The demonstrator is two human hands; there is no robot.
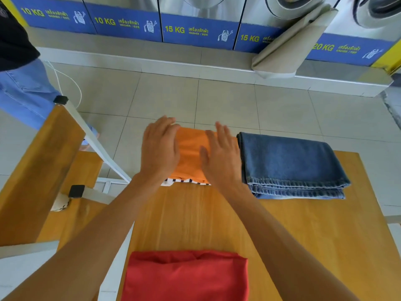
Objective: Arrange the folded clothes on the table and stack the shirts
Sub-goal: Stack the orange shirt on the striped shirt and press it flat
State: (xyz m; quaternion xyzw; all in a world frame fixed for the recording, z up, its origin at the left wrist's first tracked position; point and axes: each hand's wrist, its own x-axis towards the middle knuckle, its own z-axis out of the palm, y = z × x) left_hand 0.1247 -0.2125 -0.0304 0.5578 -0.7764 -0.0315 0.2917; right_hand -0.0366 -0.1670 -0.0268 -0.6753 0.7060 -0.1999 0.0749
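A folded orange shirt [189,153] lies at the far edge of the wooden table [195,218], on top of a black-and-white striped garment [186,181] whose near edge peeks out. My left hand [160,148] lies flat on the orange shirt's left side, fingers spread. On the shirt's right side rests my right hand [221,157], also flat. Neither hand grips anything. Folded blue jeans [290,166] lie right of the orange shirt. A folded red shirt [186,276] sits at the table's near edge.
Wooden chairs with white metal frames [43,161] stand left of the table. Another person in jeans [23,92] stands at the far left. Washing machines [199,22] line the back wall, with a beige cloth [288,46] hanging from one.
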